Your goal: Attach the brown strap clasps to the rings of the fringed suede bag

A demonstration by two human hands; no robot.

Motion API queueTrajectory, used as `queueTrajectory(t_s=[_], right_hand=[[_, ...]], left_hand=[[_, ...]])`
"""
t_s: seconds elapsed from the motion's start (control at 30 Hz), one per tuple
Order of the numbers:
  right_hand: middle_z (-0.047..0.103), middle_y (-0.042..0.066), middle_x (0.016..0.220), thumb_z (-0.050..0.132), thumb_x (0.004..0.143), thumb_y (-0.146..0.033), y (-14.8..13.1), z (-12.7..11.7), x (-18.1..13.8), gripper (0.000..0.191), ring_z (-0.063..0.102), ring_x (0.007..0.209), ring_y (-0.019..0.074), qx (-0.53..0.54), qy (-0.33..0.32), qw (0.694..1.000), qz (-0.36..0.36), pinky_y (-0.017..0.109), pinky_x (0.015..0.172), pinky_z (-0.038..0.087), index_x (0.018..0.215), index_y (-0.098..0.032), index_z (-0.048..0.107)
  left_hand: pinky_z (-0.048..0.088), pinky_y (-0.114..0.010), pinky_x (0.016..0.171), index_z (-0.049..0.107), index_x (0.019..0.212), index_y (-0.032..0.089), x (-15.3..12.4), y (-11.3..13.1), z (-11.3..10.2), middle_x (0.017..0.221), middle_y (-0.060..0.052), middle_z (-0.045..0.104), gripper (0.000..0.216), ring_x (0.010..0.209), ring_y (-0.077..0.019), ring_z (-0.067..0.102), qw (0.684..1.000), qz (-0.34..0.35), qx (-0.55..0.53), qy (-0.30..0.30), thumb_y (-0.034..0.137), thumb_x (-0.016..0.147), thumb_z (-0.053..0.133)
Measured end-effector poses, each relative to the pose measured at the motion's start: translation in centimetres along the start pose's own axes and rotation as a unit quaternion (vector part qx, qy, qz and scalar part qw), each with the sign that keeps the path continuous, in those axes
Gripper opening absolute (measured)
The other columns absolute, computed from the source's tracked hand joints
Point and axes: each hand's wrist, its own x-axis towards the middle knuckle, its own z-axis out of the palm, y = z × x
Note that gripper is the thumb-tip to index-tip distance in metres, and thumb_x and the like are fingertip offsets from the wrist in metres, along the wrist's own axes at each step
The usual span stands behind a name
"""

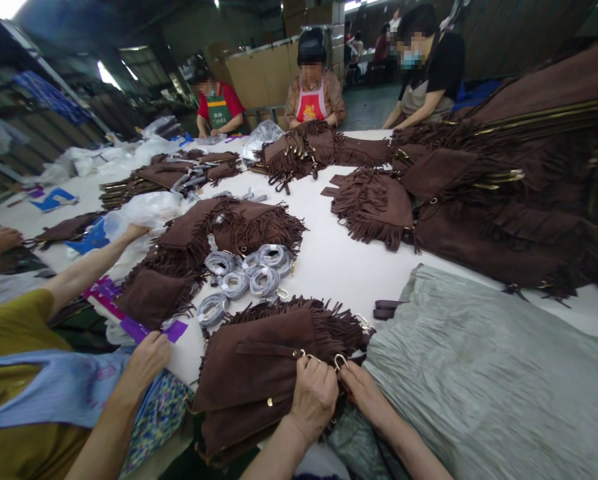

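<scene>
White worktable [329, 267] at frame centre carries many fringed bags, and at the lower middle the left hand [315, 395] and right hand [361, 390] pinch the brown fringed bag [259, 367] at its metal clasp [339, 361], fitting seemingly unfinished.

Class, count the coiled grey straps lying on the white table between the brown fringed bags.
6 show: one far left, one far right, one small between them, two in front, one nearest the wearer. Bags may hide more.
</scene>
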Motion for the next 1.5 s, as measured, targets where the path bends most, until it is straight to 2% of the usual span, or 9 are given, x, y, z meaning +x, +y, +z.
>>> queueTrajectory(t_s=[0.1,0.33,0.53,0.9,1.03,1.27,1.5], right_hand=[[0.036,-0.003,0.062,0.037,0.073,-0.062,0.0,-0.1,0.2,0.043,0.032,0.061,0.0121,-0.016,-0.003,1.000,-0.016,0.027,0.057,0.028,0.065,-0.020,0.038],[0.030,-0.004,0.059,0.031,0.076,-0.060,-0.6,-0.8,0.2,0.041,0.029,0.056,0.0114,-0.032,-0.054,0.998,-0.008,0.027,0.052,0.026,0.064,-0.021,0.034],[0.040,0.000,0.069,0.030,0.079,-0.057,-1.3,-0.9,0.1,0.041,0.037,0.066,0.0145,-0.062,-0.073,0.995,-0.025,0.029,0.063,0.032,0.071,-0.019,0.041],[0.055,0.009,0.089,0.024,0.084,-0.050,-1.1,-0.4,-0.3,0.040,0.051,0.084,0.0201,-0.106,-0.060,0.992,-0.029,0.033,0.079,0.039,0.088,-0.018,0.047],[0.056,0.010,0.083,0.021,0.084,-0.049,-0.3,-0.3,-0.2,0.041,0.052,0.079,0.0197,-0.148,-0.055,0.987,-0.018,0.035,0.076,0.040,0.083,-0.017,0.047],[0.057,0.007,0.076,0.025,0.084,-0.047,1.0,0.4,-0.4,0.037,0.052,0.074,0.0178,-0.155,-0.025,0.988,-0.006,0.031,0.072,0.040,0.078,-0.020,0.049],[0.053,0.005,0.071,0.028,0.080,-0.047,1.5,0.9,-1.4,0.033,0.046,0.067,0.0163,-0.145,-0.032,0.989,0.027,0.033,0.066,0.037,0.069,-0.020,0.044]], left_hand=[[0.026,-0.033,0.067,0.045,0.062,0.016,0.0,-0.2,0.0,0.061,-0.001,0.044,0.020,0.064,-0.0171,0.037,1.000,0.010,-0.005,0.000,0.010,0.080,0.038],[0.028,-0.033,0.066,0.049,0.068,0.016,0.0,-0.3,-0.2,0.064,-0.002,0.044,0.020,0.066,-0.0172,0.037,0.999,0.032,-0.027,-0.029,0.009,0.081,0.035],[0.030,-0.033,0.066,0.049,0.066,0.015,-0.1,-0.4,0.1,0.063,-0.002,0.043,0.022,0.065,-0.0168,0.037,0.999,0.020,-0.025,-0.015,0.009,0.081,0.035],[0.031,-0.033,0.065,0.046,0.063,0.016,-0.2,-0.3,0.5,0.061,-0.003,0.041,0.024,0.063,-0.0170,0.035,1.000,0.019,-0.015,-0.006,0.008,0.081,0.033],[0.033,-0.033,0.065,0.047,0.064,0.015,-0.6,-0.4,0.8,0.062,-0.003,0.042,0.022,0.063,-0.0172,0.036,0.999,0.038,-0.015,-0.007,0.006,0.080,0.033],[0.035,-0.032,0.065,0.045,0.064,0.015,-1.0,-0.9,0.8,0.062,-0.003,0.042,0.023,0.063,-0.0167,0.036,0.998,0.057,-0.025,-0.014,0.005,0.080,0.032],[0.038,-0.032,0.065,0.046,0.065,0.016,-1.0,-1.6,0.7,0.065,-0.003,0.044,0.023,0.067,-0.0171,0.038,0.996,0.043,-0.053,-0.057,0.010,0.083,0.032]])
